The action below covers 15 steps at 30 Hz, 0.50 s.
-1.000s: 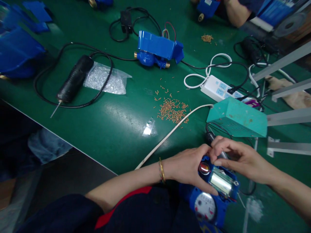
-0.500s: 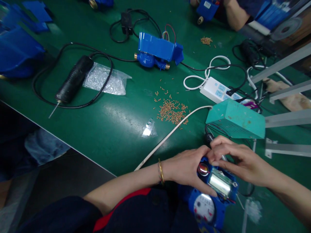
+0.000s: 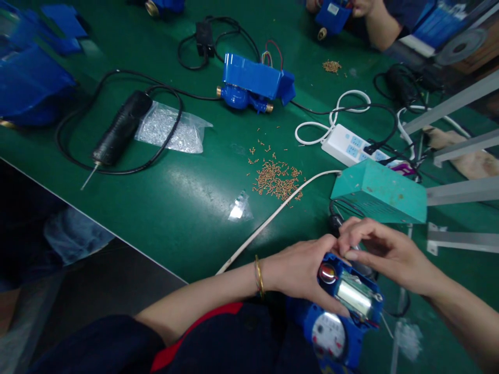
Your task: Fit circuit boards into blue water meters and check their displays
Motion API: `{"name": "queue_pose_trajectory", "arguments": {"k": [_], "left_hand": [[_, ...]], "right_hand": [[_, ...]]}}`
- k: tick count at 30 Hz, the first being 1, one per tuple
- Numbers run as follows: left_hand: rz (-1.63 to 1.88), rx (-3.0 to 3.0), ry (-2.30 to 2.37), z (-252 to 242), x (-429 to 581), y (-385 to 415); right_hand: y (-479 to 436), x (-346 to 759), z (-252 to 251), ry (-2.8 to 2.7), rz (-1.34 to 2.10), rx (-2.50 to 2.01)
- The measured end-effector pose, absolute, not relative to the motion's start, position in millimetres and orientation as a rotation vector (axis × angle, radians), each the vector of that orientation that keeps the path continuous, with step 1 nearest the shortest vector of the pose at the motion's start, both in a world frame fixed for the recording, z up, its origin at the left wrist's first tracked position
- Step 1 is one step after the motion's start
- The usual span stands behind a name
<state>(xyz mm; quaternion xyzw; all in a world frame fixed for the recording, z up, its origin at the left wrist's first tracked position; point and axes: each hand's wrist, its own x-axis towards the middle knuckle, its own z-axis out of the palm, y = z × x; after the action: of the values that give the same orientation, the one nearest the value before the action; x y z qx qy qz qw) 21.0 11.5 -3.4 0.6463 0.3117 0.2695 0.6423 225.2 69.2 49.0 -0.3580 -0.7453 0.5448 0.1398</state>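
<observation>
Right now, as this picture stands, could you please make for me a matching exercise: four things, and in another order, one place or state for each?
1. left hand
2. white power strip
3. copper-coloured screws
4. black tool

A. has a black plug in it
B. ends in a thin metal tip
C. holds the open blue housing
D. scattered loose on the green table

Pairs: 1-C, 2-A, 3-D, 4-B.

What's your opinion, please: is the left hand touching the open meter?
Touching: in the head view, the left hand clasps the open meter, thumb overlapping.
</observation>
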Motion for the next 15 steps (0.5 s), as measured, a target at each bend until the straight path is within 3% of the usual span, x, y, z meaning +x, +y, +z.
{"name": "queue_pose_trajectory", "arguments": {"k": [4, 11, 15], "left_hand": [[0.633, 1.398, 0.658, -2, 20, 11], [0.582, 1.386, 0.706, 3, 17, 12], [0.545, 1.389, 0.742, 7, 15, 13]], "right_hand": [[79, 237, 51, -1.947, 1.327, -1.382], [72, 262, 42, -2.154, 1.147, -1.720], [59, 254, 18, -2.462, 0.677, -1.737]]}}
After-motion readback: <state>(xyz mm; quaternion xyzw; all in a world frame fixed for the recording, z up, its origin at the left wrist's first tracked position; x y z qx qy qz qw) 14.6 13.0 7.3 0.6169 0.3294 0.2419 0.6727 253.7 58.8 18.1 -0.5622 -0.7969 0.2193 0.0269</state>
